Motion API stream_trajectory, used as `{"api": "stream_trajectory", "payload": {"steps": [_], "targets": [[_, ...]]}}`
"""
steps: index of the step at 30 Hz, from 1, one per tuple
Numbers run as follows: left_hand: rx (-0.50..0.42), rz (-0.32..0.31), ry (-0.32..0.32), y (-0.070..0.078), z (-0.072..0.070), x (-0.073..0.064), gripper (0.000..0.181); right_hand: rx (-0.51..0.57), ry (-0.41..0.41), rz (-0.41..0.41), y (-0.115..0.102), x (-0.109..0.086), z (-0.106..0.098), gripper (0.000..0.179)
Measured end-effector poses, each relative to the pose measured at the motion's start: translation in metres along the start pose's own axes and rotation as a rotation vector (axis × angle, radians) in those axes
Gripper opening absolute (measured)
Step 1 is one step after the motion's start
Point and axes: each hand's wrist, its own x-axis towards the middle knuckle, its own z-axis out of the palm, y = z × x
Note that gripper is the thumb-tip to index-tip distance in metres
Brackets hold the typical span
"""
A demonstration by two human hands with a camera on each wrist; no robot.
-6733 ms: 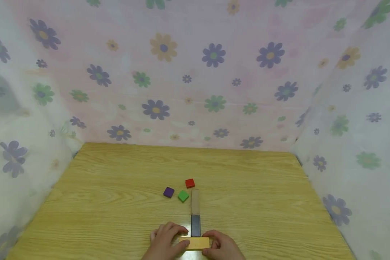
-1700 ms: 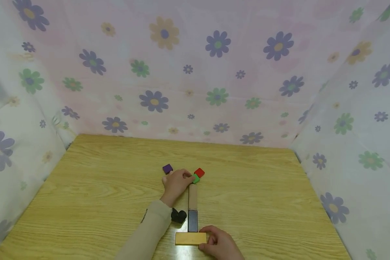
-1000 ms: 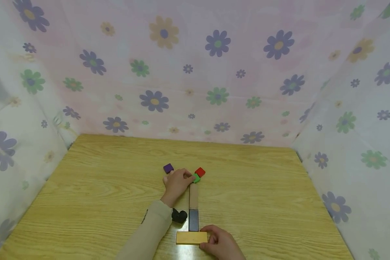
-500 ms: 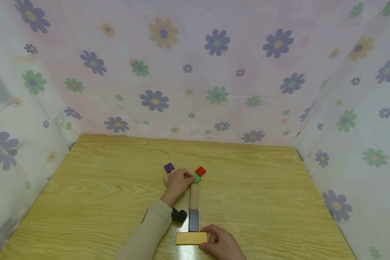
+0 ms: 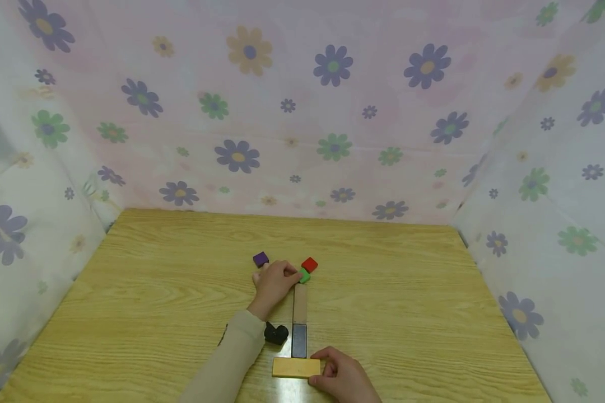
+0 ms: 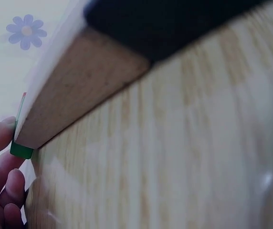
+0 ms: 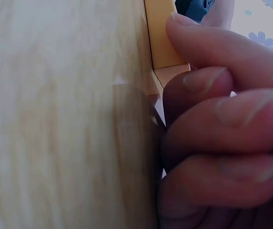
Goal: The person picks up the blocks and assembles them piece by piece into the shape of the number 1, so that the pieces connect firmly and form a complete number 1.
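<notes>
The left hand [image 5: 274, 284] pinches a green block [image 5: 305, 276] between thumb and finger, at the far end of a tan block [image 5: 299, 305] — the right hand [image 5: 348, 376], thumb and forefinger apart, grips the yellow block [image 5: 296, 368] by its right end.

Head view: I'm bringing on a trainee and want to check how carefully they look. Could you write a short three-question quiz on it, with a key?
1. Multiple choice: which block does the left hand pinch?
A) the small purple square block
B) the small green square block
C) the small red square block

2. True or false: the black rectangular block lies between the yellow rectangular block and the long tan wooden block.

3. Fill in the blank: the right hand has its thumb and index finger at the ____ end of the yellow block, as the person sees it.

Key: 1. B; 2. True; 3. right.
</notes>
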Motion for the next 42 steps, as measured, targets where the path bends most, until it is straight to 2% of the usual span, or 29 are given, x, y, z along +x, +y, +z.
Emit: {"api": "stream_trajectory", "payload": {"steps": [8,15,26,29,33,37,42], "targets": [[-0.001,0.021,0.01,0.0,0.0,0.002,0.016,0.005,-0.002,0.006,0.001,0.003,-0.001,0.038],[0.025,0.003,0.015,-0.005,0.003,0.004,0.018,0.063,-0.022,0.029,-0.001,0.002,0.0,0.038],[0.003,-0.001,0.02,-0.004,0.004,0.003,0.017,0.061,-0.028,0.026,0.0,0.002,-0.001,0.038],[-0.008,-0.021,-0.01,-0.001,0.001,0.003,0.018,0.054,-0.023,0.02,0.0,0.002,-0.001,0.038],[-0.009,-0.045,-0.086,0.006,-0.006,0.003,0.021,0.041,-0.013,0.013,0.002,0.001,-0.003,0.039],[0.004,-0.017,-0.133,0.01,-0.013,0.006,0.023,0.044,-0.015,0.016,0.002,0.0,-0.003,0.039],[-0.023,0.005,-0.182,0.014,-0.017,0.013,0.028,0.045,-0.021,0.028,0.001,0.001,-0.002,0.038]]}}
